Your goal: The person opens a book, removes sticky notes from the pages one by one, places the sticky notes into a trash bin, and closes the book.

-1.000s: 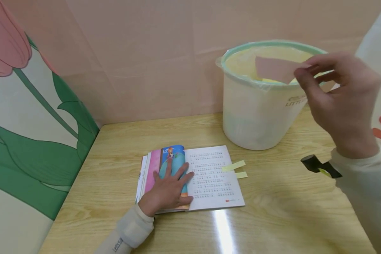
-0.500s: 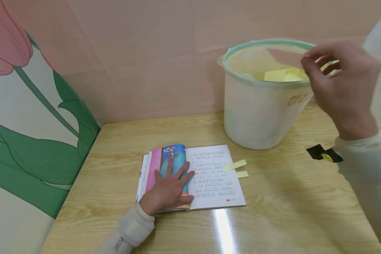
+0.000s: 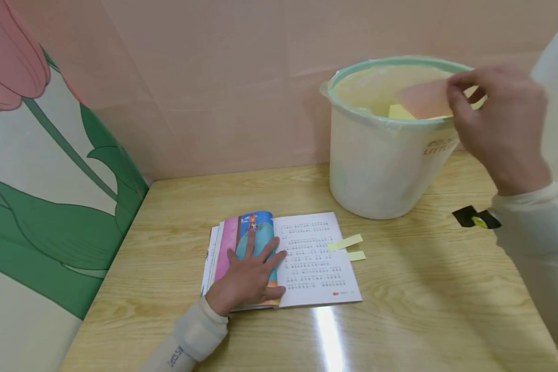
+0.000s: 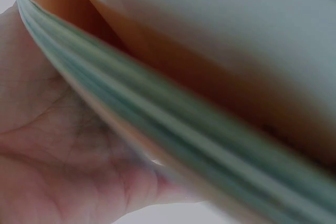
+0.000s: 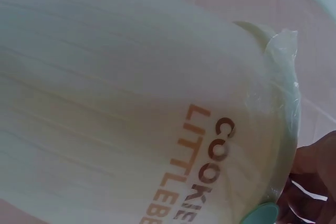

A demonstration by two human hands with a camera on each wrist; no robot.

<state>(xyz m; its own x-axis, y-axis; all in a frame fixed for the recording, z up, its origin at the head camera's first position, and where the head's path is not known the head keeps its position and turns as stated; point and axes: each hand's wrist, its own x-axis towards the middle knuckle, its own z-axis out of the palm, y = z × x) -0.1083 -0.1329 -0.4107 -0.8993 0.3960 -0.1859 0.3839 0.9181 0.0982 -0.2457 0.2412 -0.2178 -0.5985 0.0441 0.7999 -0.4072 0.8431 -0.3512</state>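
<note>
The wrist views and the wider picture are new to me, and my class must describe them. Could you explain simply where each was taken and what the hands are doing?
There is no machine here, only a person working bare-handed. The wide picture comes from a camera on the head, looking forward and down. On the wooden table stand a whitish bin and an open book, with two yellow strips sticking out past its right edge. The left hand lies spread on the left page. The right hand pinches a pink slip at the bin's mouth.

The other two come from cameras on each wrist. The left one shows blurred page edges and part of that palm; the right one shows the bin's side with brown lettering.
</note>
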